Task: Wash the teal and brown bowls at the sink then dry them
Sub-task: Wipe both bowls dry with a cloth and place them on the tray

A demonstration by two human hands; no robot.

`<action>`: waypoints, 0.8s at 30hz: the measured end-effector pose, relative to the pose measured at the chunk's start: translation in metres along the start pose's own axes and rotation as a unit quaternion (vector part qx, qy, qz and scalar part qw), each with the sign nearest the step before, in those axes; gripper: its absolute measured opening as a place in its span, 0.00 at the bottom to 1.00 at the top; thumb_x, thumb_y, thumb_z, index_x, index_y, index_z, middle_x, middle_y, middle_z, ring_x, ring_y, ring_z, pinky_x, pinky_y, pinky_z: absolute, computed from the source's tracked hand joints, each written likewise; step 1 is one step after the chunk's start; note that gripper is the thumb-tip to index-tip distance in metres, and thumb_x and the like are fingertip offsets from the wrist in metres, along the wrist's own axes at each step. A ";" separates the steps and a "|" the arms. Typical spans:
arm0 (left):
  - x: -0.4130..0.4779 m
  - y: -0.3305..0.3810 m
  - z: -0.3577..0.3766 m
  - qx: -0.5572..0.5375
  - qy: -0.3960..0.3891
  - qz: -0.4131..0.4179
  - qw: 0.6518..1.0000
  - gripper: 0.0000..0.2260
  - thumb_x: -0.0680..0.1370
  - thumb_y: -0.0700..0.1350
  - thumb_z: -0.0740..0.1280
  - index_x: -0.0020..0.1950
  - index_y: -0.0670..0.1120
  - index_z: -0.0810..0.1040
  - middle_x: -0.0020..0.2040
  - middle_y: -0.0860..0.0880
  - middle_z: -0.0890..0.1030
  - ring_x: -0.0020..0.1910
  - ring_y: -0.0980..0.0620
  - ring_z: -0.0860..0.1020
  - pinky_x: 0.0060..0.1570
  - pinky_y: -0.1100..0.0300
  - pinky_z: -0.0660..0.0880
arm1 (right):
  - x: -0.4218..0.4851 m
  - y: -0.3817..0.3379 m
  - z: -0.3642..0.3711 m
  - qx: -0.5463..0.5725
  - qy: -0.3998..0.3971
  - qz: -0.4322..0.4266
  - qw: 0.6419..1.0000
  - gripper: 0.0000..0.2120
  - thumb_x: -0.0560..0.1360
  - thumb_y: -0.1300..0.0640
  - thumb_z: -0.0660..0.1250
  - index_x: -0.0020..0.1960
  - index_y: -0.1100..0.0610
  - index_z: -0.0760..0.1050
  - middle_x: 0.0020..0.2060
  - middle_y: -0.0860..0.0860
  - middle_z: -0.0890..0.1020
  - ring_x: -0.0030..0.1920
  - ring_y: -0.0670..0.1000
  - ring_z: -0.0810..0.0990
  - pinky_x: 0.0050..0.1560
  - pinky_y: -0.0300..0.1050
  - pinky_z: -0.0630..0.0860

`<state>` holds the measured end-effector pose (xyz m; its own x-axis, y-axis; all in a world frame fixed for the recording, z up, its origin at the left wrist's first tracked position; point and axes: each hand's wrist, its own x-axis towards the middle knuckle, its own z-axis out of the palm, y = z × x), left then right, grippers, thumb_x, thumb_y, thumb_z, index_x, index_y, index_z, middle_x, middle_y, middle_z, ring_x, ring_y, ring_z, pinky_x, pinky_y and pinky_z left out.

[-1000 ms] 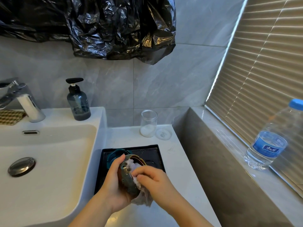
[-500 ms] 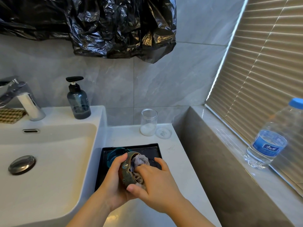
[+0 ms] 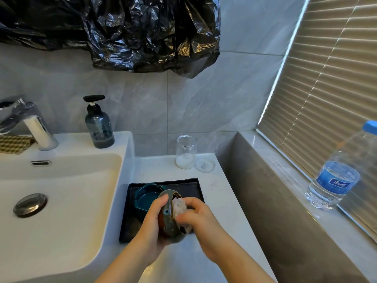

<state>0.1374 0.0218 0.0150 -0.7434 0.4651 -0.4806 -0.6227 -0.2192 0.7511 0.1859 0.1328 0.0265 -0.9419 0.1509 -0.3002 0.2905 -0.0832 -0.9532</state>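
My left hand (image 3: 152, 223) grips the brown bowl (image 3: 170, 216) from behind, tilted on its side with its mouth facing right, above the near end of a black tray (image 3: 189, 185). My right hand (image 3: 201, 217) pinches a crumpled white paper towel (image 3: 179, 207) and presses it into the bowl's mouth. The teal bowl (image 3: 145, 196) sits upright in the tray just behind the brown one, partly hidden by it and by my left hand.
A white sink (image 3: 61, 201) with a metal drain plug (image 3: 30, 204) lies to the left, with a faucet (image 3: 34, 127) and soap dispenser (image 3: 99, 124) behind. A clear jar (image 3: 186, 152) and its lid (image 3: 205, 165) stand behind the tray. A water bottle (image 3: 342, 172) stands on the window ledge.
My right hand moved the towel from the bowl's outer rim into its mouth and keeps wiping there. The left hand has turned the bowl slightly.
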 end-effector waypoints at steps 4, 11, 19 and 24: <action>-0.002 -0.001 0.003 0.036 -0.022 0.004 0.999 0.23 0.65 0.58 0.64 0.55 0.48 0.82 0.51 0.42 0.85 0.54 0.43 0.80 0.55 0.46 0.74 | 0.000 0.003 0.007 0.299 0.043 0.036 0.953 0.12 0.70 0.58 0.66 0.50 0.62 0.81 0.50 0.61 0.84 0.53 0.59 0.82 0.50 0.50 0.77; 0.001 0.006 -0.002 0.037 -0.019 -0.010 0.999 0.23 0.67 0.60 0.64 0.54 0.47 0.81 0.50 0.42 0.85 0.56 0.41 0.79 0.60 0.43 0.73 | 0.004 -0.002 0.001 0.176 0.296 -0.057 0.937 0.06 0.78 0.56 0.61 0.47 0.57 0.75 0.43 0.54 0.82 0.45 0.52 0.80 0.44 0.47 0.78; -0.002 0.006 0.004 0.008 -0.047 -0.068 0.997 0.21 0.73 0.60 0.59 0.52 0.47 0.83 0.47 0.42 0.86 0.52 0.42 0.80 0.47 0.45 0.77 | 0.014 0.002 0.027 -0.133 0.107 -0.230 0.958 0.15 0.75 0.46 0.51 0.56 0.30 0.68 0.58 0.27 0.70 0.67 0.36 0.67 0.71 0.42 0.63; -0.011 0.010 0.004 0.042 -0.083 -0.034 0.995 0.16 0.66 0.55 0.65 0.44 0.48 0.85 0.44 0.41 0.86 0.49 0.40 0.80 0.56 0.43 0.74 | 0.022 0.000 0.002 -0.103 0.095 -0.175 0.975 0.11 0.81 0.51 0.52 0.54 0.36 0.69 0.58 0.41 0.77 0.63 0.43 0.73 0.64 0.38 0.69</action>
<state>0.1406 0.0182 0.0293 -0.6444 0.6141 -0.4557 -0.6431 -0.1126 0.7575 0.1650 0.1341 0.0201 -0.9469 0.3154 0.0620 0.0034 0.2027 -0.9792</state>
